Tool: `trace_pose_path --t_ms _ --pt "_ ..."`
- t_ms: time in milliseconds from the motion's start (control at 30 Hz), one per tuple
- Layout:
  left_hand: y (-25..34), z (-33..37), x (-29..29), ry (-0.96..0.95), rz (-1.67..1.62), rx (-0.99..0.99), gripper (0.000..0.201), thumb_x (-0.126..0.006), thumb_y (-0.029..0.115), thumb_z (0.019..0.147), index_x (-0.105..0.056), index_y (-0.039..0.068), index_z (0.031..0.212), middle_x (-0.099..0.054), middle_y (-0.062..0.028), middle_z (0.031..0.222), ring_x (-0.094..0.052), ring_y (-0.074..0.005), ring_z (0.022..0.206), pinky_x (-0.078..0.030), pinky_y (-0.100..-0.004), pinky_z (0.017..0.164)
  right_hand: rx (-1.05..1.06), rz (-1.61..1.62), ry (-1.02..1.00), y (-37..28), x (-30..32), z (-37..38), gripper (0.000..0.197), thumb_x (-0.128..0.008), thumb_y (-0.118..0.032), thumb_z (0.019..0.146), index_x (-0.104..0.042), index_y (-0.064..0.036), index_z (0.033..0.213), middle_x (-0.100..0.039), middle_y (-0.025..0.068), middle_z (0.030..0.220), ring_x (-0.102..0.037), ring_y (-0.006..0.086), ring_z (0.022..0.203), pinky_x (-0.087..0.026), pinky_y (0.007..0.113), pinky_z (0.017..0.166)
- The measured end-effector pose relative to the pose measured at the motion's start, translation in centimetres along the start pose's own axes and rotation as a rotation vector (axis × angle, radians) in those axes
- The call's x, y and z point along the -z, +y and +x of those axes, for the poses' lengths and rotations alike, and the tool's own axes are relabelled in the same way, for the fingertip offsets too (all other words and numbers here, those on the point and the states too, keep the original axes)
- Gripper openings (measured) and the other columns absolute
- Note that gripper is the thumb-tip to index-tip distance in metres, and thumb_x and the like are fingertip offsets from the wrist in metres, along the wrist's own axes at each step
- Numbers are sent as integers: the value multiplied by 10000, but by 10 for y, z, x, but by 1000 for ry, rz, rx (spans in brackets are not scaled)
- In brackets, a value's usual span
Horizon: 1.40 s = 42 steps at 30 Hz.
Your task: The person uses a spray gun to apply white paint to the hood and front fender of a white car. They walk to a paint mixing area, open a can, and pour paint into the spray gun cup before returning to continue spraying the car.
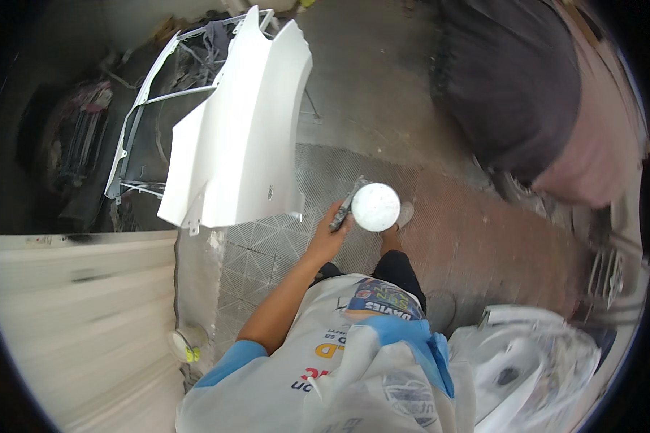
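My left hand [336, 229] is out in front of my body, its fingers closed round a narrow, dark grey, paint-splattered tool [347, 206]. Right beside the tool, over my shin and shoe, is a round white cup-like top [376, 207]; it seems to be held along with it, but the join is hidden. Ahead and to the left, apart from the hand, a white car fender [245, 137] is propped up, its lower edge facing me. No part of my right hand shows.
A white open frame panel [141, 108] stands behind the fender. Dark cloth covers a bulky shape [513, 79] at the far right. A pale bumper-like car part [520, 364] lies at the lower right. A ridged cream surface [79, 310] fills the near left.
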<state>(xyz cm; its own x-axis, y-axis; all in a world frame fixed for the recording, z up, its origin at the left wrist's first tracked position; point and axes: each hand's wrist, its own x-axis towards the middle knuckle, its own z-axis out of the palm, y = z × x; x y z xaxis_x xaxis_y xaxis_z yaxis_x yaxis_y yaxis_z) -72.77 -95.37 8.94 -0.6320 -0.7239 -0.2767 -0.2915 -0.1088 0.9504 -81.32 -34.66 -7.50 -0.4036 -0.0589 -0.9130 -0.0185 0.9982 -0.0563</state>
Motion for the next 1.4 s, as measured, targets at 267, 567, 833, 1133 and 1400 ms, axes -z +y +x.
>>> trace_pose_path --t_ms 267,567,833,1133,1400 --pt "98 220 -77 218 -73 -39 465 -633 299 1094 -535 65 1484 -671 -162 1339 -624 -287 1264 -455 -407 1108 365 -154 244 -229 418 148 552 -655 -333 1065 -583 26 1478 -605 240 1517 -583 340 1398 -423 430 1175" --pt "147 440 -78 390 -60 230 628 -648 361 1088 -452 62 1604 -554 -226 1554 -528 -321 1443 -417 -439 1190 1314 246 211 -792 729 -11 566 -741 -326 1036 -622 25 1464 -719 147 1284 -680 225 1206 -513 374 1078" --pt "143 692 -40 486 -93 333 668 -631 449 1090 -449 63 1604 -545 -232 1565 -542 -377 1428 -434 -454 1173 2090 514 -958 -1075 796 -99 384 -656 -282 1091 -740 89 1149 -725 247 989 -745 353 856 -637 449 682" --pt "230 975 -6 501 -185 316 487 -632 288 1115 -507 50 1521 -582 2 959 -517 -114 835 -461 -279 753 1960 980 -1659 -1284 923 -20 406 -827 -246 960 -755 129 1099 -701 193 975 -709 257 764 -557 336 610" --pt "321 1258 22 609 -218 259 354 -636 335 1112 -563 64 1328 -512 27 861 -470 -99 767 -420 -282 687 1989 296 -1613 -1510 1165 94 179 -684 -99 1050 -745 66 1022 -685 173 980 -660 307 890 -509 427 782"
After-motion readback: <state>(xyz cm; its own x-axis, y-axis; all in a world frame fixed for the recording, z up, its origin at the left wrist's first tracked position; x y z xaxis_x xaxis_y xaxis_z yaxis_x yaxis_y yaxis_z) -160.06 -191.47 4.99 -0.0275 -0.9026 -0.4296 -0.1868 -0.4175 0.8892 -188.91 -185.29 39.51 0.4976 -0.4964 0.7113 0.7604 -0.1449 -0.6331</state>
